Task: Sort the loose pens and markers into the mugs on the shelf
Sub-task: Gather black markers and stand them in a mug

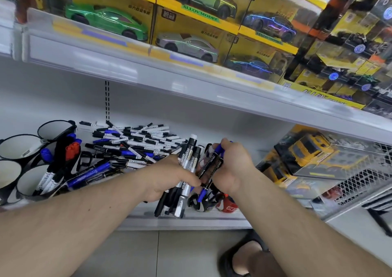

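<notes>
A big heap of loose pens and markers lies on the white lower shelf. Several black mugs with white insides stand at the left; one mug holds white-barrelled pens, another holds red and blue capped markers. My left hand grips a bundle of black and white board markers. My right hand holds two black markers with blue caps right beside that bundle, over the shelf's front part.
Red and dark items lie on the shelf under my hands. Boxed yellow toy trucks and a white wire basket sit to the right. The upper shelf carries boxed model cars. A foot in a black sandal is on the floor.
</notes>
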Demonstrator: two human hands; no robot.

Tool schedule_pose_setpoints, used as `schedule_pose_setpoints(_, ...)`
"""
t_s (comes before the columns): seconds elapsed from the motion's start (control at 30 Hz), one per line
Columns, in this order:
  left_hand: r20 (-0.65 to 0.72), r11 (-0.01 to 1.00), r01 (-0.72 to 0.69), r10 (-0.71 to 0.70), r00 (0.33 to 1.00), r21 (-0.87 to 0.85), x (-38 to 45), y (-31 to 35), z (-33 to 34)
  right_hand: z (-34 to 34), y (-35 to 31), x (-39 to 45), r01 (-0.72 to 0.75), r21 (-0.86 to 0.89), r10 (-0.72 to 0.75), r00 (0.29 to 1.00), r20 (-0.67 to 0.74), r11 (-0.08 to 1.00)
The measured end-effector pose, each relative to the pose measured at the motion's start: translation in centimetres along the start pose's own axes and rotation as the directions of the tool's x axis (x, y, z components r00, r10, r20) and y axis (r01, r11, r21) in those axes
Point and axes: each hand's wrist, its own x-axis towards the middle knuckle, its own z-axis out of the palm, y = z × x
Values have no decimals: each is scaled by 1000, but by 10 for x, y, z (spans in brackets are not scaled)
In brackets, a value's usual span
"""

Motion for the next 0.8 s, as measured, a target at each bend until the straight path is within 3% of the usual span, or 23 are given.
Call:
schedule_pose_setpoints(0.2,-69,995,-5,12,998,103,1,6,17,10,0,-11,-42,-32,44,998,46,999)
schedule_pose_setpoints(0.27,-87,991,-32,43,995,126,5,8,19,5,-2,-8,120,-255,-116,993,31,960)
schedule_pose_setpoints(0.3,-84,989,-54,66,994,136,3,12,20,-2,-6,-4,257,-472,-277,960,28,843)
schedule_pose_setpoints(0.33,-67,987,-77,87,994,145,3,14,20,-10,-11,-1,379,-662,-441,894,80,647)
schedule_pose_setpoints(0.37,-44,982,-98,107,993,160,5,15,18,-18,-17,1,470,-762,-553,814,178,445)
schedule_pose_setpoints(0.4,-25,978,-110,116,993,178,5,16,17,-25,-24,3,526,-791,-587,761,275,312)
schedule_pose_setpoints(0.43,-11,974,-115,119,993,194,4,17,16,-31,-30,4,561,-787,-579,742,339,259)
schedule_pose_setpoints(0.5,-5,967,-103,107,994,233,5,16,14,-40,-38,6,579,-769,-539,753,378,271)
schedule_pose_setpoints(0.67,-51,970,-23,36,998,243,1,17,6,-51,-49,4,528,-746,-483,817,315,406)
schedule_pose_setpoints(0.8,-110,989,21,-5,994,143,0,19,-17,-70,-82,24,507,-808,-683,706,190,300)
